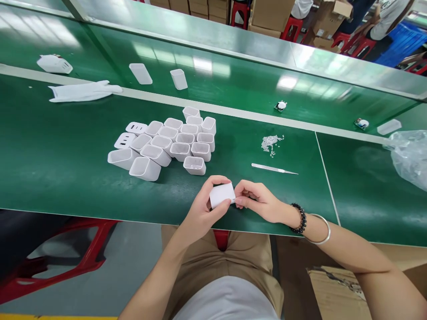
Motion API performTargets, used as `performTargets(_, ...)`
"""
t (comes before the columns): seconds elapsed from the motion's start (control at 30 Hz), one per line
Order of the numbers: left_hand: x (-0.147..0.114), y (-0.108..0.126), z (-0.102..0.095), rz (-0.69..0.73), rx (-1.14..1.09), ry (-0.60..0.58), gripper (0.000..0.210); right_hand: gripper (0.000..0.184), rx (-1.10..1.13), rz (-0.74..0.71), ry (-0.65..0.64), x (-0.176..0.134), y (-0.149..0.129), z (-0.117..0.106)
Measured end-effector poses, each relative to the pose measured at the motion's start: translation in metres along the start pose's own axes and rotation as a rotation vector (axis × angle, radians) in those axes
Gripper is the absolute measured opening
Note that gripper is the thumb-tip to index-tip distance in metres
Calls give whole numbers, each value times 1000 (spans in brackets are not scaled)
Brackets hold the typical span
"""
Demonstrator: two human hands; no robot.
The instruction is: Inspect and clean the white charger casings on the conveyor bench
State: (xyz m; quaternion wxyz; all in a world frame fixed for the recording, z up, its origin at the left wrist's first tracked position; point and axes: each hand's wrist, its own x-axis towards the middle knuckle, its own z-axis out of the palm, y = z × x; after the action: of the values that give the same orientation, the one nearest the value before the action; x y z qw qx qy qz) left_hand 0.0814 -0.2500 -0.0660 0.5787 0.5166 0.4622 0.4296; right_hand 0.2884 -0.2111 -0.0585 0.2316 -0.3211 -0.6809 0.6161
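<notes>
A worker's left hand (199, 215) grips a white, box-shaped plastic housing (222, 194) between thumb and fingers above the near edge of a glossy green tabletop (66, 169). The right hand (259, 200), fingertips drawn narrowly together, meets the housing's right end; whether it pinches anything is unclear. Open-topped white plastic cases (163, 159) stand beyond, to the left.

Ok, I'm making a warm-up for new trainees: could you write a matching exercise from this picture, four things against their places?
1. Nearest white casing
2. Pointed metal tool
3. White glove
4. Clear plastic bag

A. Picture's right edge
B. Picture's upper left
C. In the left hand
D. Between the small clear pieces and the right hand

Pairs: 1-C; 2-D; 3-B; 4-A
</notes>
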Motion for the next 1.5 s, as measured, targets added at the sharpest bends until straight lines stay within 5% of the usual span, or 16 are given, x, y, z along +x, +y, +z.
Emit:
performTargets(0.47, -3, -4, 2, 121, 64, 14, 30, 28, 38, -1, -5, 1, -5, 4)
performTargets(1.23, -1, -3, -1, -34, -19, -6, 29, 26, 7, 32, -39, 3, -5, 0)
performTargets(1.5, -2, -5, 1, -21, 32, 19, 30, 23, -307, -74, -46, 0, -10, -2)
